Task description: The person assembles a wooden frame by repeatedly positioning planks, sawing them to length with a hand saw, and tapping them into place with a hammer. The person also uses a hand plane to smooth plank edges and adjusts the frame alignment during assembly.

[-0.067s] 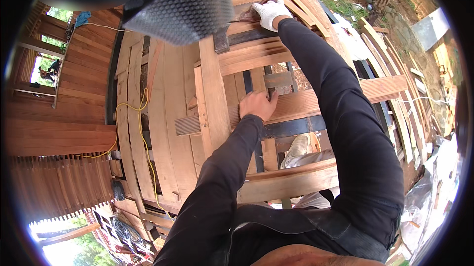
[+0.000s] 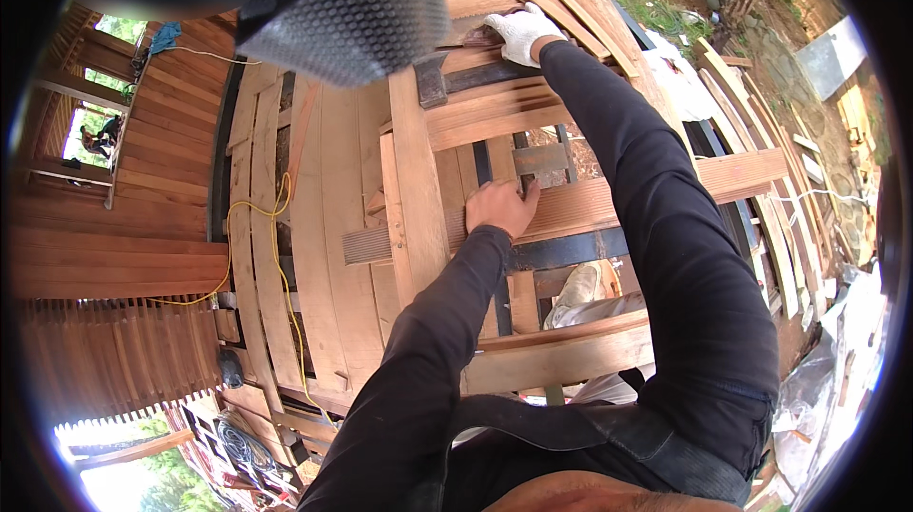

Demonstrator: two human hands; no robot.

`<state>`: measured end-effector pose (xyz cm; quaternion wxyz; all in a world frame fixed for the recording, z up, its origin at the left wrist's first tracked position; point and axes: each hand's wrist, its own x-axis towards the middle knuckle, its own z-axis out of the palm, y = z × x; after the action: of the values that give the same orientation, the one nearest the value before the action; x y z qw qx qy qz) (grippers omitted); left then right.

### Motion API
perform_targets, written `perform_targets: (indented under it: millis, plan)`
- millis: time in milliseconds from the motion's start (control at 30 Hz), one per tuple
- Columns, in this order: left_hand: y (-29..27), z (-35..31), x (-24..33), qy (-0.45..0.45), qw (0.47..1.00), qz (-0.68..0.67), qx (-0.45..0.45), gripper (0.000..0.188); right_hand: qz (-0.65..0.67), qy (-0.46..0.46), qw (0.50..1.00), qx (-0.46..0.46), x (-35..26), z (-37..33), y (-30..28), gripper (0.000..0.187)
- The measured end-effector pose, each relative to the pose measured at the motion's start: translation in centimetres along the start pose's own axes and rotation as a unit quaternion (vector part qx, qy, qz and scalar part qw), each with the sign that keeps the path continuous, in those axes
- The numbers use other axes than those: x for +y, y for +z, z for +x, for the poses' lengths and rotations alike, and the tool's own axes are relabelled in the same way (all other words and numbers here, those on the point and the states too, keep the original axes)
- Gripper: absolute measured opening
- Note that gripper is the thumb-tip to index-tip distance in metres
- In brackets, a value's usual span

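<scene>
My bare left hand (image 2: 501, 208) lies over a long grooved wooden board (image 2: 571, 203), its fingers bent over the far edge and its thumb apart. This board runs crosswise over the dark metal frame (image 2: 571, 250) and passes under a thick upright-running beam (image 2: 418, 189). Farther off, my right hand (image 2: 523, 34), in a white work glove, is closed around a dark reddish-brown thing (image 2: 485, 36) on the far planks. Its kind is hard to make out, as the glove covers part of it. A dark metal bracket (image 2: 431, 80) sits at the beam's far end.
Loose strips of wood (image 2: 561, 3) lie beside the right glove. A yellow cord (image 2: 282, 255) snakes over the planks at left. Gaps between the joists show a shoe (image 2: 576, 295) below. Plastic sheeting (image 2: 842, 360) and more boards (image 2: 770, 227) lie at right.
The whole scene has shifted slightly right and down in view. The glove has drawn slightly with it; both hands keep nearly the same places on the wood.
</scene>
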<state>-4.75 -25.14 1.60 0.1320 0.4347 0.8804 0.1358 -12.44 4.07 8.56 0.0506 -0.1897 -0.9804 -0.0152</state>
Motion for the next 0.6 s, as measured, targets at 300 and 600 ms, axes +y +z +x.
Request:
perform_targets:
  millis: [300, 600]
  plan:
    - [-0.1, -0.3, -0.1, -0.009, 1.000, -0.013, -0.007, 0.062, 0.127, 0.039, 0.978, 0.164, -0.6, -8.7, -9.5, 0.032]
    - [-0.5, -0.4, 0.5, -0.023, 1.000, 0.000, -0.013, 0.065, 0.465, 0.285, 0.829, 0.125, 4.6, -43.2, -11.3, 0.054]
